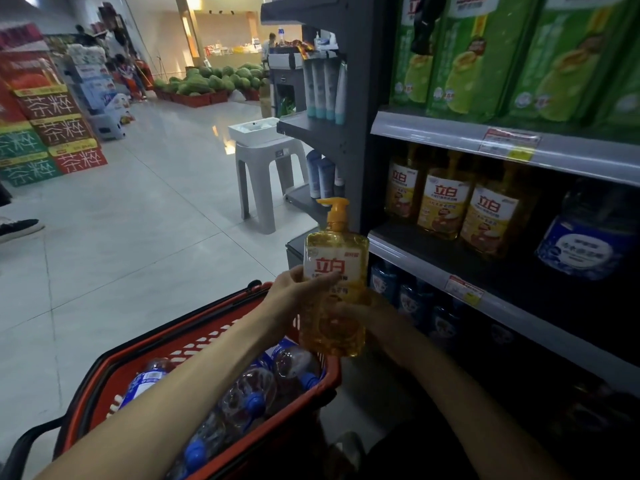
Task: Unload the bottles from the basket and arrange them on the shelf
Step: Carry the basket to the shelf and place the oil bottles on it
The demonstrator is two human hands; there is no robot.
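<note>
A yellow pump bottle (337, 271) with a white and red label is held upright above the far right corner of the red basket (194, 336). My left hand (296, 289) grips its left side, thumb across the label. My right hand (370, 315) holds its lower right side, partly hidden behind the bottle. Several clear bottles with blue caps (247, 393) lie in the basket. The middle shelf (426, 263) at the right carries three matching yellow bottles (446, 199) and a blue-labelled bottle (585, 244).
Green refill packs (485, 53) fill the shelf above, and blue bottles (412, 299) stand on the shelf below. A grey plastic stool (266, 174) stands in the aisle by the shelf end. Stacked cartons (45, 126) sit far left, watermelons (214, 81) at the back.
</note>
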